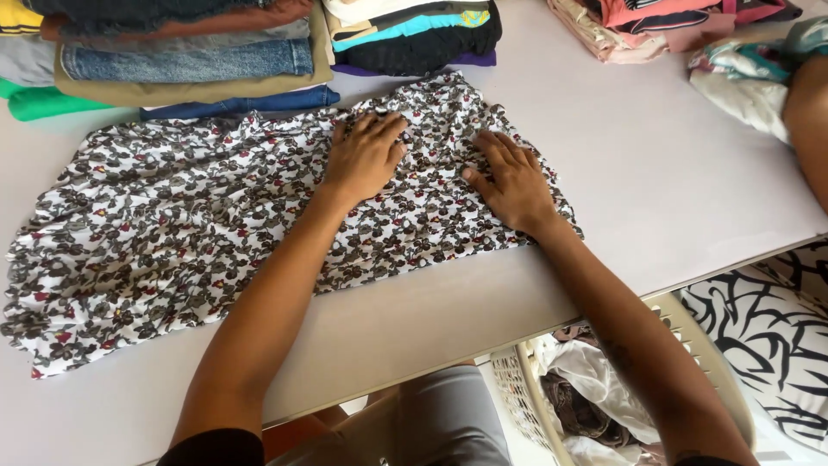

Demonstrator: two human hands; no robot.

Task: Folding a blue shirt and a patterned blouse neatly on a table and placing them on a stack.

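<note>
we see a white garment (190, 216) printed with grey flowers and small red dots, a pale lilac table (673, 173), folded clothes (185, 60) in blue denim, khaki, green and rust, and a cream laundry basket (690, 336).

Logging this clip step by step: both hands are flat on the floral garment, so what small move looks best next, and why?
Probably sweep the left hand leftward to smooth the floral garment. It lies spread on the table but looks rumpled and gathered on the left side, while the right hand presses flat near its right end and can anchor it.
</note>
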